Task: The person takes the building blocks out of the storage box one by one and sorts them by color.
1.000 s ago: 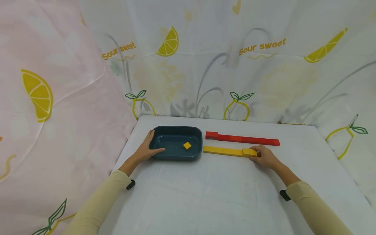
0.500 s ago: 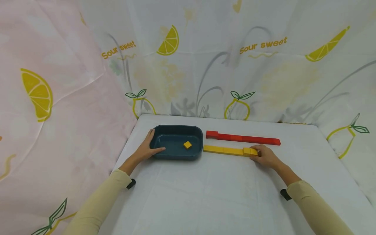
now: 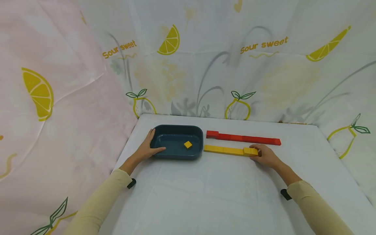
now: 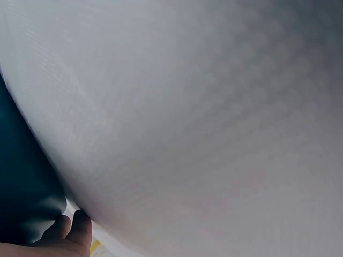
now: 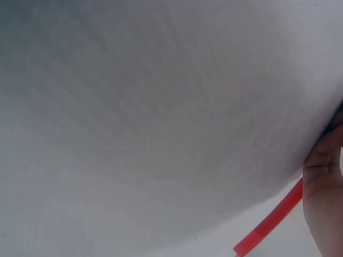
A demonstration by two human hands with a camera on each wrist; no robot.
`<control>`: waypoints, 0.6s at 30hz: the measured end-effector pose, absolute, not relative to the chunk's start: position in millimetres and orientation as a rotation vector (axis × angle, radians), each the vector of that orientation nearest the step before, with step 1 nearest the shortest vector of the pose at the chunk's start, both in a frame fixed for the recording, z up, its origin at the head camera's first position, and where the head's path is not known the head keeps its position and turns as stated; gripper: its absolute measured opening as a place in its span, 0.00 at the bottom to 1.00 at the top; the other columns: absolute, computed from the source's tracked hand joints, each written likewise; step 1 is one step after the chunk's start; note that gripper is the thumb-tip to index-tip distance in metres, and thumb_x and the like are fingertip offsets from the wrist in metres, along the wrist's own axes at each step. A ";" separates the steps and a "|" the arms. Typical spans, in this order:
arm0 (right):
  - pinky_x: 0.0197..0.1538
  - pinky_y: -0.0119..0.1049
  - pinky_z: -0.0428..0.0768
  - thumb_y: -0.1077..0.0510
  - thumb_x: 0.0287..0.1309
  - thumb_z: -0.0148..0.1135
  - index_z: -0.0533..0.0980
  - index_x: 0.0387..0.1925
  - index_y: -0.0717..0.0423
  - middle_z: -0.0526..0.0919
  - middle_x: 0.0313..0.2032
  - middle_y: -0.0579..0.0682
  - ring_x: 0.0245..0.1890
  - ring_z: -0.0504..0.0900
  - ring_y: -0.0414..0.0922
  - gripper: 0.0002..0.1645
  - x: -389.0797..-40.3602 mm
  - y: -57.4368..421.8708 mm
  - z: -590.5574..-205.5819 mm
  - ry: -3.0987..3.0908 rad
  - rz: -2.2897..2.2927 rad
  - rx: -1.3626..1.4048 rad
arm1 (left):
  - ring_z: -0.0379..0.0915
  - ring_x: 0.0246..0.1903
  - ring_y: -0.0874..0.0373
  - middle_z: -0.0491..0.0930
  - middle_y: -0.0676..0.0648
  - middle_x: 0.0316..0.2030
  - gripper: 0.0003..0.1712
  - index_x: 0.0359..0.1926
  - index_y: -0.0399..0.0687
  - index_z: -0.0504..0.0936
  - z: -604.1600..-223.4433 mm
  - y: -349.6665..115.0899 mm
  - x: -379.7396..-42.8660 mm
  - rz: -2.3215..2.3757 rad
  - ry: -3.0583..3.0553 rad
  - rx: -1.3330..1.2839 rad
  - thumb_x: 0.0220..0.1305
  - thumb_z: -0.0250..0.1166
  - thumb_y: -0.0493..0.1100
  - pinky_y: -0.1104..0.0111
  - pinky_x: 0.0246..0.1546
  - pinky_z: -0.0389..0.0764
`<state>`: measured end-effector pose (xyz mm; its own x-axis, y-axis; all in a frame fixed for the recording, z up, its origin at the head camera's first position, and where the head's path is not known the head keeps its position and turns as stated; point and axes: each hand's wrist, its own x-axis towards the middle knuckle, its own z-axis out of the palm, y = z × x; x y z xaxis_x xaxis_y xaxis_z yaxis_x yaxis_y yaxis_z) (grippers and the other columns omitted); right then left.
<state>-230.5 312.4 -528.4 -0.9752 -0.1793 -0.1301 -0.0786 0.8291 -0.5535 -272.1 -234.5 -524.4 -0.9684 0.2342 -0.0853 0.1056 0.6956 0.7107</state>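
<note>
My left hand [image 3: 144,150] holds the left end of a dark blue rectangular dish [image 3: 177,156], thumb over the front rim and fingers along the left side. One yellow block [image 3: 188,145] lies inside the dish. To its right, a row of yellow blocks [image 3: 224,150] runs along the table. My right hand [image 3: 268,157] pinches the small yellow blocks [image 3: 249,151] standing higher at the row's right end; its fingers partly cover them. In the left wrist view, fingers [image 4: 80,230] touch the dish [image 4: 21,160]. The right wrist view shows the right hand [image 5: 324,182] but hides the yellow blocks.
Behind the yellow row lies a near-parallel row of red blocks [image 3: 243,138], with a raised block [image 3: 212,134] at its left end. A white cloth covers the table [image 3: 199,202]. Lemon-printed curtains [image 3: 205,65] hang behind it and at the sides.
</note>
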 end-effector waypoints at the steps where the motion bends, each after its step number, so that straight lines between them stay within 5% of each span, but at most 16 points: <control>1: 0.43 0.36 0.78 0.60 0.57 0.70 0.73 0.61 0.60 0.77 0.47 0.60 0.40 0.73 0.50 0.30 -230.6 312.4 -528.7 2.835 -0.848 -0.195 | 0.30 0.78 0.39 0.29 0.43 0.79 0.68 0.79 0.57 0.32 -524.4 -234.5 -272.2 1.129 2.733 0.276 0.54 0.70 0.66 0.37 0.72 0.47; 18: 0.45 0.38 0.80 0.56 0.56 0.71 0.69 0.64 0.61 0.76 0.50 0.62 0.42 0.74 0.51 0.36 -228.6 315.1 -529.3 2.794 -0.889 -0.142 | 0.30 0.78 0.39 0.29 0.43 0.79 0.69 0.79 0.56 0.32 -523.6 -234.4 -272.2 1.147 2.715 0.270 0.53 0.72 0.65 0.38 0.72 0.47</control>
